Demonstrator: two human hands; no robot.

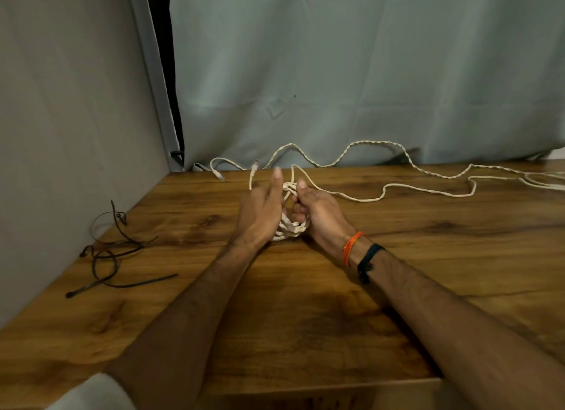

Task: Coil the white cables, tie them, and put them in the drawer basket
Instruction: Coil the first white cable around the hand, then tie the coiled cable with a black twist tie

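Note:
A small coil of white cable [289,226] hangs between my two hands above the middle of the wooden table [305,287]. My right hand [318,214] is closed around the coil's right side, thumb up. My left hand [263,208] is at the coil's left side with its fingers stretched out and apart; a cable end with a plug [254,168] rises just beyond its fingertips. The loose rest of the white cable [428,192] trails right across the table. A second, twisted white cable [376,143] runs along the back edge.
Several black cable ties [113,250] lie in a tangle at the table's left side, near the grey wall panel. A grey cloth backdrop [367,73] hangs behind the table. The front edge of the table is near my forearms. No drawer basket is in view.

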